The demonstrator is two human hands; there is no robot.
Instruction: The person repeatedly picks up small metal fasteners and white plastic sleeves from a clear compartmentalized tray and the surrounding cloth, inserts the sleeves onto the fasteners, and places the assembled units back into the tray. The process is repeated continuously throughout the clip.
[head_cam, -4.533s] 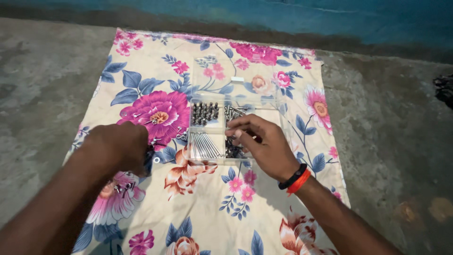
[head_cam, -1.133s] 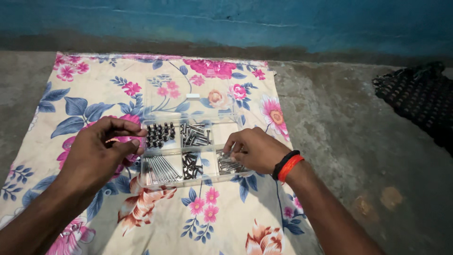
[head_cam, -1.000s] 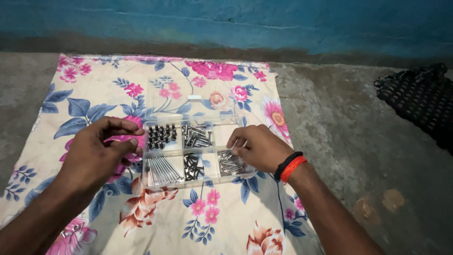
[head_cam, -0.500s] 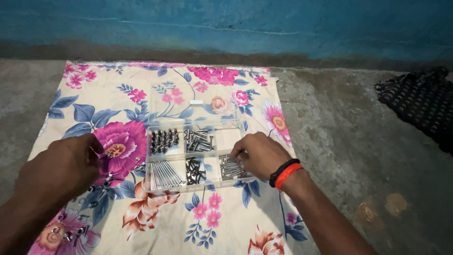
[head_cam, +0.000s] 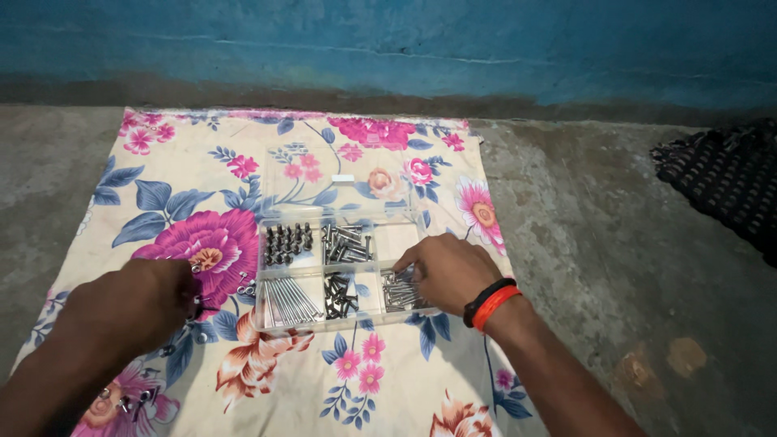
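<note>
A clear plastic organizer box point(head_cam: 396, 241) lies on a flowered cloth point(head_cam: 186, 194), its lid point(head_cam: 340, 174) folded open behind it. Its compartments hold upright dark bolts point(head_cam: 287, 241), mixed screws point(head_cam: 346, 243), long nails point(head_cam: 287, 299) and short dark screws point(head_cam: 340, 291). My right hand point(head_cam: 449, 271), with a black and an orange wristband, reaches its fingers into the front right compartment of screws point(head_cam: 398, 295). My left hand point(head_cam: 133, 303) hovers curled over the cloth left of the box, next to a few loose fasteners point(head_cam: 243, 285). Both hands' fingertips are hidden.
The cloth lies on a rough concrete floor point(head_cam: 615, 267) against a blue wall point(head_cam: 486, 48). A black mesh mat point(head_cam: 720, 178) sits at the far right. More small metal pieces point(head_cam: 129, 400) lie on the cloth near my left forearm.
My left hand has left the box's left edge and moved left and toward me over the cloth. My right hand stays at the front right compartment.
</note>
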